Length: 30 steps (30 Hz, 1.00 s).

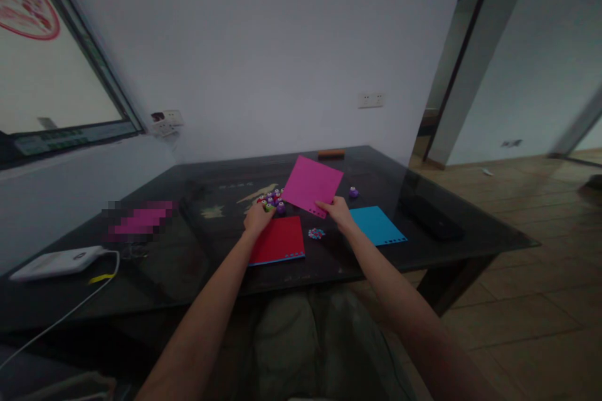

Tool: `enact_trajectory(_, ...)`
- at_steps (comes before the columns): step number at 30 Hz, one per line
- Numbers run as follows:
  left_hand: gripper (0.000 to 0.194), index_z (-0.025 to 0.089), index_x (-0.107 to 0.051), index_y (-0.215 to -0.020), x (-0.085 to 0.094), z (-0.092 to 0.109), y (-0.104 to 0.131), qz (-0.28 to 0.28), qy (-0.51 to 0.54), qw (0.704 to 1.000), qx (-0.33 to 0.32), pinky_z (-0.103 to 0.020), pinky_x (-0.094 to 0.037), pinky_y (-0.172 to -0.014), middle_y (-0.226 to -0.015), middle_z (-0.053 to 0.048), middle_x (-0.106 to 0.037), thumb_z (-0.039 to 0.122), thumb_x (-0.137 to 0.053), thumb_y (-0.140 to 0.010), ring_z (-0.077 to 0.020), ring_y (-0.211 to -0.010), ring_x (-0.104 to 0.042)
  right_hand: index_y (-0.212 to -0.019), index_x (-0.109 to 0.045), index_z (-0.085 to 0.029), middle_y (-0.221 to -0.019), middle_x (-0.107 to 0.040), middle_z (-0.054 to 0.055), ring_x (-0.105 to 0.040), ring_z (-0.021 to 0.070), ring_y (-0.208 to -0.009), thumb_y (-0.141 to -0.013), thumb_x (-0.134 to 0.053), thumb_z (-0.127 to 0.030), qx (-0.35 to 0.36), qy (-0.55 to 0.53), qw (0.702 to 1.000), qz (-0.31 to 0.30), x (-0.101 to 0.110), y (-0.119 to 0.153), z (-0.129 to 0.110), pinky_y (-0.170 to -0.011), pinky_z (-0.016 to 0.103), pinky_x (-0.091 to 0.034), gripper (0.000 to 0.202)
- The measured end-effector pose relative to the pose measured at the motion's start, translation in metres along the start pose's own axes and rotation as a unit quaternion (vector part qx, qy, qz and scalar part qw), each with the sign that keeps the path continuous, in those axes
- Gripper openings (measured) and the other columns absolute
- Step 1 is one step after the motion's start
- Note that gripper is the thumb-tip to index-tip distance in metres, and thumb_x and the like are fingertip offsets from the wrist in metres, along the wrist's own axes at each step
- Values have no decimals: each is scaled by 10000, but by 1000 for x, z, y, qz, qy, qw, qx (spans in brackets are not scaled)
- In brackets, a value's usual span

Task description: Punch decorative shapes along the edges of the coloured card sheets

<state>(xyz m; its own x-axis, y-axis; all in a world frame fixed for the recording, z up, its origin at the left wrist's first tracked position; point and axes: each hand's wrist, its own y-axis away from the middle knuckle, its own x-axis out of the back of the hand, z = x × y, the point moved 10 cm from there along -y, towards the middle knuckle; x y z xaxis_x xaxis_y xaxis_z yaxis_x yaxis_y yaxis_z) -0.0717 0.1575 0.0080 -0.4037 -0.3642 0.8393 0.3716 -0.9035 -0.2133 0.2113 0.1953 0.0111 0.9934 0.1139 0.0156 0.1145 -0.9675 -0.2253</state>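
My right hand pinches a pink punched-hole sheet by its lower right corner, tilted up above the table. At the far left corner of a red sheet, my left hand has its fingers closed at a small green round piece with a white top. Several like pieces in purple and red cluster just beyond those fingers. Between the hands lies a little heap of blue and red bits, too small to name. A blue punched-hole sheet rests by my right forearm.
One purple piece stands alone on the dark table. A black case-like object lies at right, a brown roll at the back. On the left are a white device with a cable and a blurred-out pink item.
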Motion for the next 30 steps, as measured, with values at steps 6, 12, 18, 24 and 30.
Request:
enact_trajectory(6, 394, 184, -634, -931, -2, 1, 1, 6, -54, 999, 7, -317, -451, -684, -993, -164, -659, 516, -551, -735, -290, -897, -631, -827, -682, -83, -897, -705, 123, -622, 181, -718, -609, -715, -333, 0, -14, 1000, -5, -4, 5, -2, -651, 289, -465, 333)
enact_trajectory(12, 358, 181, -629, -931, 0, -1, 3, 15, -74, 997, -7, -334, -461, -700, -1006, -156, -652, 481, -530, -762, -298, -917, -624, -837, -684, -90, -889, -710, 113, -628, 186, -720, -594, -729, -303, -8, -25, 1000, 7, -3, 5, 0, -652, 293, -473, 326)
enact_trajectory(18, 349, 190, -595, -934, 19, -16, 4, 76, 20, 997, 5, -330, -459, -683, -930, -131, -675, 476, -587, -734, -281, -865, -636, -841, -682, -89, -895, -711, 113, -633, 181, -709, -593, -731, -308, -9, -33, 999, 8, -1, 6, 1, -648, 287, -478, 335)
enact_trajectory(24, 316, 177, -525, -904, 23, -2, 1, 126, 254, 957, -60, -293, -490, -682, -888, -72, -663, 364, -663, -691, -193, -766, -646, -821, -670, -101, -818, -714, 93, -635, 175, -655, -606, -727, -325, -5, -49, 999, 3, -2, 5, 0, -587, 270, -483, 316)
enact_trajectory(30, 399, 163, -477, -879, -3, 23, 4, 34, 543, 838, -36, -321, -538, -664, -893, -44, -623, 283, -742, -606, -137, -662, -647, -817, -623, -113, -672, -689, 88, -634, 193, -512, -667, -694, -322, -11, -91, 995, -24, -8, 8, -3, -422, 251, -430, 267)
